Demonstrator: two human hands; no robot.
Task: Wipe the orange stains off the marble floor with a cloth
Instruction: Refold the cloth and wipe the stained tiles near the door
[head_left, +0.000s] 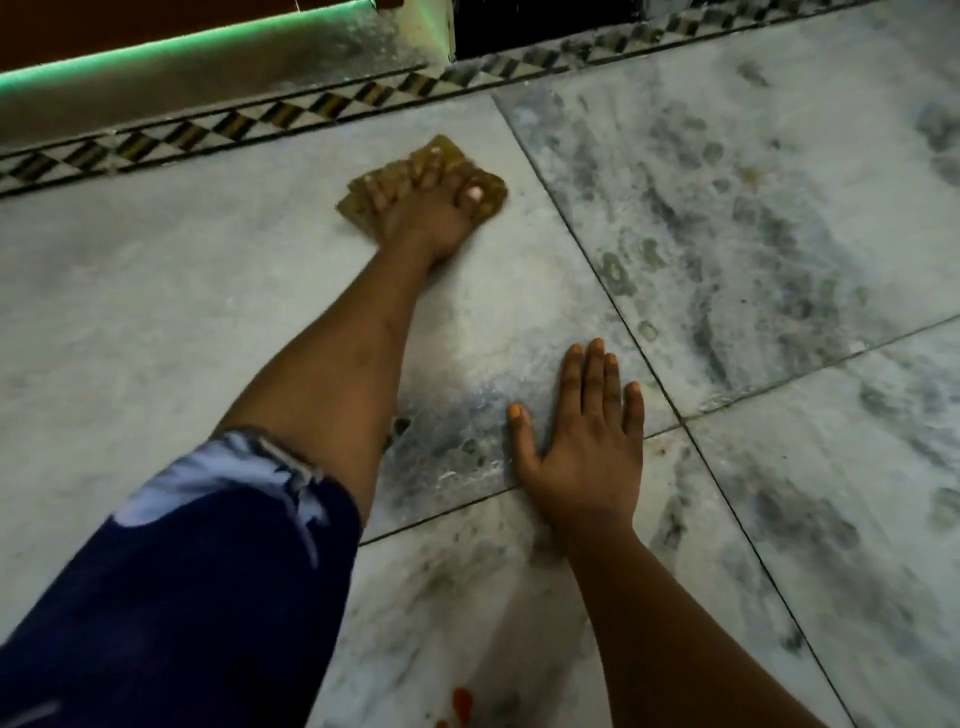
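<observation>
A folded yellow-brown cloth (447, 146) lies on the grey marble floor (182, 312) near the far patterned border. My left hand (431, 213) presses down on the cloth, fingers spread flat across it and arm stretched far forward. My right hand (582, 441) rests flat on the floor nearer to me, fingers straight and together, holding nothing. Orange stains (461, 699) show on the tile at the bottom edge of the view, well behind both hands and far from the cloth.
A black-and-white checked border strip (260, 122) runs along the far side. Behind it rises a step with a green-lit edge (156, 47) and a dark opening (545, 21). Dark grey smudges (727, 234) cover the tiles to the right.
</observation>
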